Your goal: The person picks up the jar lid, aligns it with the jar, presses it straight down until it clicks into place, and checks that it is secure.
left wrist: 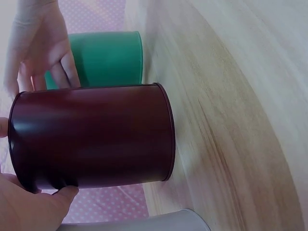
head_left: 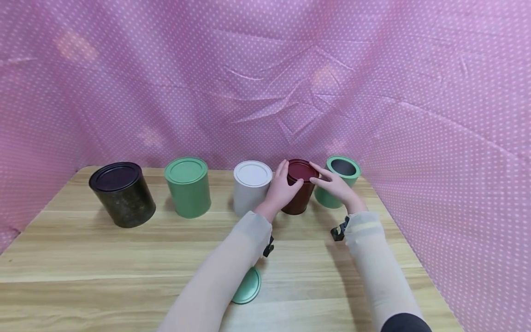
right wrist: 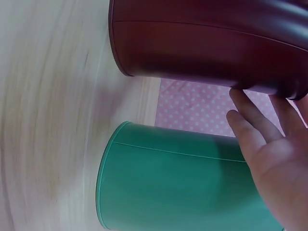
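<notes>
A dark red can (head_left: pixel 299 196) stands upright near the back of the table, its round top framed by both hands. My left hand (head_left: pixel 281 191) holds its left side near the top rim, the thumb toward me and the fingers farther back; in the left wrist view the thumb presses the can's wall. From the other side my right hand (head_left: pixel 335 186) grips the same rim, thumb and forefinger spread around it. Fingertips (right wrist: pixel 238 94) of that hand meet the can's wall in the right wrist view. Close behind the right hand is a green can (head_left: pixel 325 197) with a dark round top centre.
A white can (head_left: pixel 248 198) stands just left of the left hand. Farther left are another green can (head_left: pixel 188 196) and a black can (head_left: pixel 126 203). Under the left forearm lies a green disc-like lid (head_left: pixel 249 287). Pink dotted cloth (head_left: pixel 257 92) rises behind the wooden table (head_left: pixel 103 267).
</notes>
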A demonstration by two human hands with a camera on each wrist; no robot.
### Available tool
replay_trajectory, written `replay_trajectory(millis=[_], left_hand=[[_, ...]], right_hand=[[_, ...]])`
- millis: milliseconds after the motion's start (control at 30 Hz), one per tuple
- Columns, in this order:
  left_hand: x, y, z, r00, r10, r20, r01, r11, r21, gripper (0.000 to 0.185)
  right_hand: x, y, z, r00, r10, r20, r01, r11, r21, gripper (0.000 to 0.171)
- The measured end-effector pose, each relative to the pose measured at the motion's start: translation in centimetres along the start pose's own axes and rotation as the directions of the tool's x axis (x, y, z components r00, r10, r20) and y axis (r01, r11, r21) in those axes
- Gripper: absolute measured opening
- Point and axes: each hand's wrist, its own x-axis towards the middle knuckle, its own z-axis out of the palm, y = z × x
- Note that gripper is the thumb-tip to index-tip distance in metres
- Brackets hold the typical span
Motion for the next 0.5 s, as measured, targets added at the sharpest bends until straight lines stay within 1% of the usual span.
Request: replay_trajectory(millis=[233, 500], left_hand=[[-0.3, 0.3, 0.2, 0.999, -0.029, -0.016, 0.029, 0.999, -0.035, 0.073], [-0.5, 0.6, 0.2, 0.999, -0.038, -0.033, 0.037, 0.999, -0.032, 0.072]], right_hand=[[1.5, 2.9, -0.2, 1.0, 0.007, -0.013, -0.006, 0.999, 0.049, 0.061], [1.6, 3.3, -0.3, 1.0, -0.016, -0.014, 0.016, 0.999, 0.032, 0.062]])
